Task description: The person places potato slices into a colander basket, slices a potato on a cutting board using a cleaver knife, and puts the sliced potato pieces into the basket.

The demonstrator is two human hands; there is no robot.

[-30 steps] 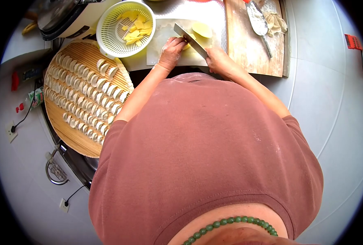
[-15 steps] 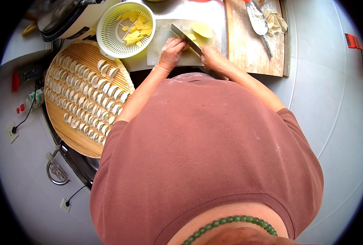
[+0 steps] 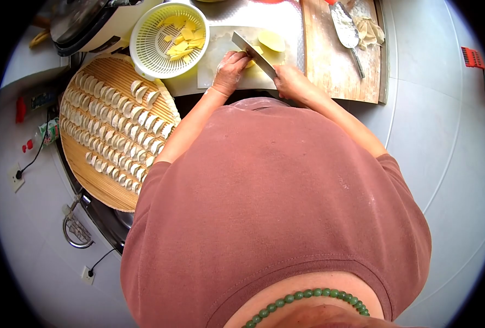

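Note:
My right hand (image 3: 290, 82) is closed round the handle of a kitchen knife (image 3: 258, 59), its broad blade slanting up to the left over a pale cutting board (image 3: 212, 46). Curled at the blade's left side, my left hand (image 3: 231, 72) presses on a yellow potato piece (image 3: 250, 64), mostly covered by fingers and blade. Just beyond the knife lies a larger peeled potato chunk (image 3: 272, 40), cut face up. Flat yellow potato slices (image 3: 185, 45) rest in a pale green-white colander (image 3: 140, 54) left of the board.
Several rows of dumplings (image 3: 111, 117) cover a round woven tray (image 3: 98, 186) at my left. A floury wooden board (image 3: 330, 74) on the right carries a scoop of flour (image 3: 345, 30) and a crumpled cloth (image 3: 368, 30). A large cooker (image 3: 108, 30) stands behind the tray.
The knife and my right hand have shifted slightly to the right and back from the left fingers. My left hand stays nearly in place on the potato piece.

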